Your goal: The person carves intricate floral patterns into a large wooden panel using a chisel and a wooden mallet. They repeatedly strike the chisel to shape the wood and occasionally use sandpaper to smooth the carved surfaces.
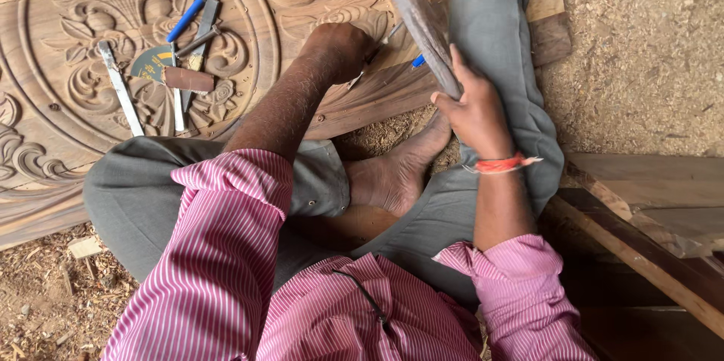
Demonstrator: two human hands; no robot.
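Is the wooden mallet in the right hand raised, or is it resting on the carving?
Raised. The right hand grips the mallet by its lower end, and it slants up above the carved panel, clear of the left hand.

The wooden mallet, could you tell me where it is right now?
In the head view, the wooden mallet is raised in the right hand, right of centre, above the carved wooden panel beside the left hand.

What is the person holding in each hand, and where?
The right hand grips a wooden mallet by its lower end. The left hand wraps around a chisel, mostly hidden.
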